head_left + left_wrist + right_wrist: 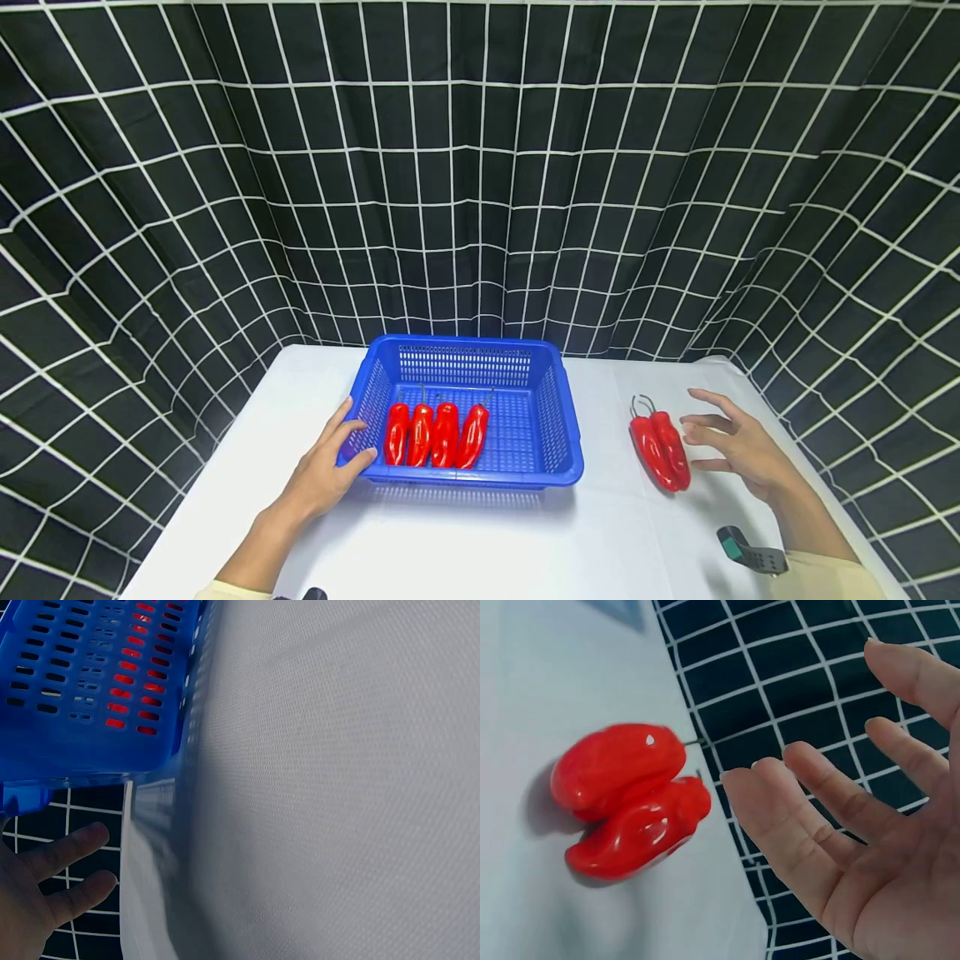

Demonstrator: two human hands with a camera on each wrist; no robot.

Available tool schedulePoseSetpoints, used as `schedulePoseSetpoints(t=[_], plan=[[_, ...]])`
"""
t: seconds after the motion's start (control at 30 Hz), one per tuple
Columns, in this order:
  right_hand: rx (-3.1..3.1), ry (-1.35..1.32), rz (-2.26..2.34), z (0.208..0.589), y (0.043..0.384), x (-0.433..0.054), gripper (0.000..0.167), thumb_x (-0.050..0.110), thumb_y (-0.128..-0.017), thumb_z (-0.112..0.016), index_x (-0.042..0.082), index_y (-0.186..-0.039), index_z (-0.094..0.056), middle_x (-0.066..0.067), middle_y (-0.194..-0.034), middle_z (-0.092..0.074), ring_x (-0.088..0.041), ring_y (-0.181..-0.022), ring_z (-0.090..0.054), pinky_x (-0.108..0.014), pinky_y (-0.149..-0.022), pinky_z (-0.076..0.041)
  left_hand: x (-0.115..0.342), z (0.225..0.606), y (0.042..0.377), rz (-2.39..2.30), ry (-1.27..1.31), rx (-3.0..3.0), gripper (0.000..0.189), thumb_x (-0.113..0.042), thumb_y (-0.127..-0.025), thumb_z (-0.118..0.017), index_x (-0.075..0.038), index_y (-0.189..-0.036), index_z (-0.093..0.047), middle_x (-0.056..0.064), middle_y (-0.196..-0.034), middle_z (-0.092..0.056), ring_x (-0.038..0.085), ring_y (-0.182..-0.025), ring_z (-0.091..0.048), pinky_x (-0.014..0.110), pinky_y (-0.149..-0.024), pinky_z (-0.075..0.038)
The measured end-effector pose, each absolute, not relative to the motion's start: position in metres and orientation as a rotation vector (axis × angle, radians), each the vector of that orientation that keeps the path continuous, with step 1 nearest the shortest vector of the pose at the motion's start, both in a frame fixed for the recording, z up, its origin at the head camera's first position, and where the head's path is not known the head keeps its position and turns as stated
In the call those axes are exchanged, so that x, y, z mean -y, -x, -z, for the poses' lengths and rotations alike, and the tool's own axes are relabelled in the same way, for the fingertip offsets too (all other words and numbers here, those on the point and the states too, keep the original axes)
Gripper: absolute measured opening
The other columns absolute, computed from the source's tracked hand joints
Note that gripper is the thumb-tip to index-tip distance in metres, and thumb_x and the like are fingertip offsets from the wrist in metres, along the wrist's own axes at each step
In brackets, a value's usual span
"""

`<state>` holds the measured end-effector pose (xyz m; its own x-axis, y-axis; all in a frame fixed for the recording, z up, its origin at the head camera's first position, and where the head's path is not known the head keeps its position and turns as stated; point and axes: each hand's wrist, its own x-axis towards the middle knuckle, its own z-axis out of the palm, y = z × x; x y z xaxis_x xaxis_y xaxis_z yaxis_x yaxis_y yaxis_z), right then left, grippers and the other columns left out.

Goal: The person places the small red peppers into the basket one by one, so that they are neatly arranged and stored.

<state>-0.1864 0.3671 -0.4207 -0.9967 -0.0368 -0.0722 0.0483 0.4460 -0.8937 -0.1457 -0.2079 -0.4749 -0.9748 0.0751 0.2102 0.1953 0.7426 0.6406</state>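
Observation:
Four red chili peppers would exceed naming, so several red peppers (444, 435) lie side by side in the left half of a blue plastic basket (564, 425). My left hand (324, 471) rests at the basket's left front corner, thumb and a finger over the rim; in the left wrist view two fingers of the left hand (52, 877) stretch out below the basket (82, 750). Two more red peppers (660, 450) with thin stems lie together on the table at right. My right hand (742, 446) hovers just right of them, fingers spread and holding nothing; the right wrist view shows a gap between hand (885, 847) and peppers (622, 769).
A white cloth-covered table (480, 550) carries everything. Black curtain with a white grid (480, 183) hangs behind and along both sides. A dark wrist strap with a device (750, 552) sits on the right wrist.

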Motion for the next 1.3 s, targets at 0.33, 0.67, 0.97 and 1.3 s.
schedulePoseSetpoints(t=[0.33,0.67,0.97,1.3], plan=[[-2.583,-0.065,1.523,0.432,0.196,-0.375,0.089,0.036,-0.088,-0.071,0.007,-0.153,-0.018,-0.037,-0.135,-0.04,-0.049,-0.113,-0.053,-0.049,-0.072,-0.056,0.208,0.476,0.145,1.052,0.222,2.757,0.048,-0.044,-0.093,-0.059,-0.013,-0.131,-0.055,0.006,-0.159,-0.017,0.043,-0.137,-0.028,0.069,-0.097,-0.03],[-2.568,-0.17,1.479,0.452,0.203,-0.385,0.089,0.036,-0.088,-0.07,0.006,-0.153,-0.017,-0.038,-0.137,-0.039,-0.046,-0.109,-0.056,-0.048,-0.073,-0.056,0.207,0.475,0.145,1.049,0.217,2.767,0.049,-0.044,-0.094,-0.058,-0.013,-0.131,-0.054,0.006,-0.159,-0.017,0.043,-0.137,-0.028,0.069,-0.097,-0.03],[-2.564,-0.274,1.423,0.463,0.21,-0.386,0.091,0.038,-0.087,-0.071,0.004,-0.152,-0.016,-0.039,-0.136,-0.037,-0.049,-0.112,-0.053,-0.049,-0.076,-0.055,0.208,0.476,0.146,1.045,0.222,2.765,0.049,-0.044,-0.093,-0.059,-0.013,-0.131,-0.054,0.005,-0.159,-0.017,0.043,-0.137,-0.028,0.068,-0.097,-0.03],[-2.538,-0.324,1.377,0.476,0.216,-0.388,0.09,0.038,-0.087,-0.071,0.004,-0.152,-0.018,-0.039,-0.136,-0.034,-0.05,-0.114,-0.051,-0.048,-0.074,-0.056,0.208,0.476,0.146,1.045,0.218,2.768,0.049,-0.044,-0.093,-0.058,-0.014,-0.131,-0.054,0.006,-0.159,-0.017,0.043,-0.137,-0.028,0.069,-0.097,-0.03]])
